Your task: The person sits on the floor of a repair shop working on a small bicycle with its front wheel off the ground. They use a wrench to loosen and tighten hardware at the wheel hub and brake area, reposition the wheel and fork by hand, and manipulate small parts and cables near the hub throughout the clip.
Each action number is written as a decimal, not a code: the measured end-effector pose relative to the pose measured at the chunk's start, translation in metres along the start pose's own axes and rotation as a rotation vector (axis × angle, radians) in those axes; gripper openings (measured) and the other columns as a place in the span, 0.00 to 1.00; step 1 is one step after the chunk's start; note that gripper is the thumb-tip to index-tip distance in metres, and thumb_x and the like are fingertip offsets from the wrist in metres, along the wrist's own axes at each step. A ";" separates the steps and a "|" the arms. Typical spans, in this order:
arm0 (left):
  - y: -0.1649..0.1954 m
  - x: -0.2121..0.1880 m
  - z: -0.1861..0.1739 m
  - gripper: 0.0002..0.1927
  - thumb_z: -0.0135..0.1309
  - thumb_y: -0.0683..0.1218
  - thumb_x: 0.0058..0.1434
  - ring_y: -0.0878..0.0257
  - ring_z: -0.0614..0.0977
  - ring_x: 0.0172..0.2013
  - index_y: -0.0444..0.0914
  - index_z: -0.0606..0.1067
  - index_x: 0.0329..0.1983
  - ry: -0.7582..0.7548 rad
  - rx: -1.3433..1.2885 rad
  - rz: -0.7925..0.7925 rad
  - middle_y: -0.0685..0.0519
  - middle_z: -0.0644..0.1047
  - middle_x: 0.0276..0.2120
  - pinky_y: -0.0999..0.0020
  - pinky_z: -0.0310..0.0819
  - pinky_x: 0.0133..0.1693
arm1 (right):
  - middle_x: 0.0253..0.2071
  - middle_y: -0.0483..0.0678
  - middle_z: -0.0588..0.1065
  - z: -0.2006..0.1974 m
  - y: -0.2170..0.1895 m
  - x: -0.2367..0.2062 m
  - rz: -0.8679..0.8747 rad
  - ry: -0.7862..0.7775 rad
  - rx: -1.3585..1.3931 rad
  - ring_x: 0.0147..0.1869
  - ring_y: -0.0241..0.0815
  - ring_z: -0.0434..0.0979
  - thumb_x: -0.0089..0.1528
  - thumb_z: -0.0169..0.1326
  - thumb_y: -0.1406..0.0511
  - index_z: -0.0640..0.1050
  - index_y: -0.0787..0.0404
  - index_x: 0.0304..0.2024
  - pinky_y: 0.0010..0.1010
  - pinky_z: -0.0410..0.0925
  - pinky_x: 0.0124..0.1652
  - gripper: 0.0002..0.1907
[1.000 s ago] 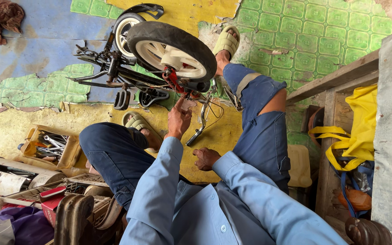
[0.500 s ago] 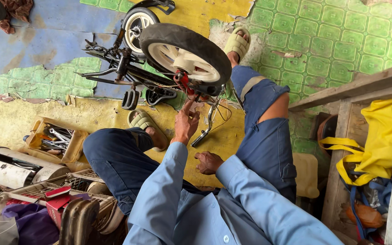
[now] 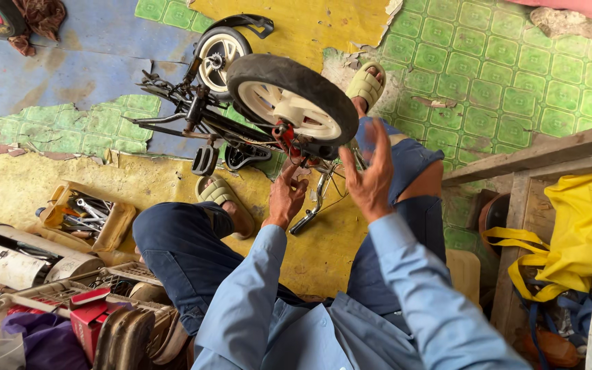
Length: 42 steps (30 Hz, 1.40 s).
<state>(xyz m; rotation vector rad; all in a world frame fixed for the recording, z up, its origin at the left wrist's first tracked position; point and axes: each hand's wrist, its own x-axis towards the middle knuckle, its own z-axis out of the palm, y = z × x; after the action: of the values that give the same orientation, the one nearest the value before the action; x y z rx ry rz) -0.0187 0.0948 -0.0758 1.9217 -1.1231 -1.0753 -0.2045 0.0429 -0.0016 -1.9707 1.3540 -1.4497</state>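
A shallow yellow-brown tray of metal wrenches lies on the patchy yellow, green and blue tiled floor to the left, near a white cylindrical canister and red-and-white plastic crates. A yellow cloth bag hangs by a wooden bench on the right. The small black-framed bicycle lies overturned on the floor between the person's knees, its black tyre with a cream rim raised nearest the camera. The left hand reaches up under that wheel, fingers curled at the red part by the axle; whether it grips anything cannot be told. The right hand hovers open, fingers spread, just beside the tyre and not touching it.
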 end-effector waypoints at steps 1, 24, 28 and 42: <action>0.002 0.000 0.000 0.31 0.57 0.49 0.57 0.51 0.83 0.36 0.50 0.72 0.66 0.005 -0.008 -0.004 0.47 0.82 0.32 0.55 0.74 0.43 | 0.65 0.63 0.70 -0.002 -0.006 0.019 -0.059 -0.046 -0.007 0.66 0.57 0.73 0.68 0.61 0.56 0.64 0.69 0.70 0.40 0.70 0.59 0.36; 0.017 0.002 0.000 0.23 0.57 0.49 0.61 0.54 0.85 0.32 0.40 0.74 0.60 0.070 -0.154 -0.005 0.45 0.84 0.31 0.58 0.76 0.40 | 0.48 0.56 0.74 0.017 0.024 0.019 0.005 -0.238 0.013 0.52 0.56 0.77 0.66 0.62 0.61 0.72 0.65 0.54 0.42 0.71 0.49 0.21; 0.018 0.002 0.001 0.23 0.58 0.49 0.61 0.53 0.85 0.32 0.39 0.74 0.59 0.083 -0.142 0.002 0.44 0.84 0.31 0.56 0.75 0.40 | 0.48 0.56 0.75 0.018 0.018 0.021 0.005 -0.231 0.004 0.52 0.56 0.78 0.66 0.62 0.61 0.72 0.65 0.54 0.42 0.72 0.49 0.20; 0.033 0.000 -0.002 0.21 0.63 0.55 0.59 0.63 0.77 0.21 0.37 0.78 0.47 0.172 -0.197 0.006 0.49 0.82 0.26 0.63 0.70 0.26 | 0.58 0.59 0.75 -0.010 -0.008 0.057 -0.102 -0.283 0.002 0.60 0.57 0.78 0.62 0.65 0.63 0.74 0.66 0.58 0.39 0.71 0.58 0.25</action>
<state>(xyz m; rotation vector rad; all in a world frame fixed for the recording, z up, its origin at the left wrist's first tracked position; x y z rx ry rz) -0.0292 0.0816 -0.0478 1.8153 -0.8941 -0.9592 -0.2077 0.0011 0.0395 -2.1736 1.1437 -1.1569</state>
